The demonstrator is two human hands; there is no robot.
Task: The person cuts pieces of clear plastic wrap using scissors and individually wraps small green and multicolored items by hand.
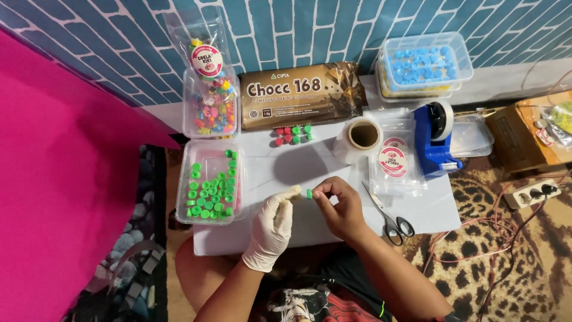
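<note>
blue brick-pattern wall behind, white board (280,173) laid low on patterned carpet. gloved left hand (271,226) and bare right hand (339,209) pinching one small green piece (309,193) between fingertips, above board. seemingly early going: few red and green pieces (292,134) set near brown block package (301,95), many green ones in clear tray (210,182) left.

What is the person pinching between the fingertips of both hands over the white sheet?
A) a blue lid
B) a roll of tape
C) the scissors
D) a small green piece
D: the gloved left hand and bare right hand meet on a small green piece; the scissors lie untouched beside them.
</note>
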